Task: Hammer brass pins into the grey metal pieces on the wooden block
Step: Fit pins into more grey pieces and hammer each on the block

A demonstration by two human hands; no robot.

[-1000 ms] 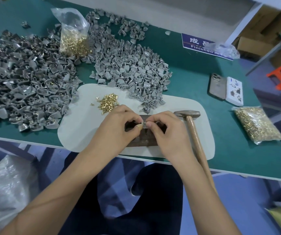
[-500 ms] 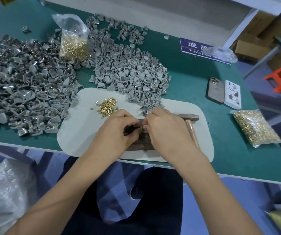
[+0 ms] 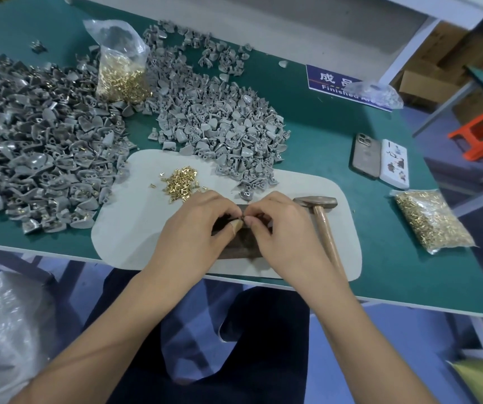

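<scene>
Pinching something small between them, the left hand [image 3: 196,228] and right hand [image 3: 281,228] meet fingertip to fingertip over the wooden block [image 3: 241,249]. What is pinched is too small and too hidden to name; only a dark speck shows where the fingertips touch. Left thumb has a tan tape wrap at the tip. Both hands have curled fingers, knuckles up, and cover most of the block; only its near edge and a strip between the hands show.

Block sits on a pale mat [image 3: 135,228] at the near edge of the green counter [image 3: 321,135]. Loose brass pins [image 3: 180,180] lie in a small heap on the mat, just beyond the left hand, not touching it. Hammer [image 3: 319,208] lies on the mat just right of the right hand, head away from the person, wooden handle running back under the right wrist; nobody holds it.

Grey metal pieces: big pile [image 3: 36,147] at left, second pile [image 3: 219,123] beyond the mat, spilling onto its far edge near the hands. Bag of pins [image 3: 122,74] stands between the piles; another bag [image 3: 432,223] lies flat at right. Phone [image 3: 365,156] and a white box [image 3: 394,163] side by side at right. Blue sign [image 3: 330,81] at the back.
</scene>
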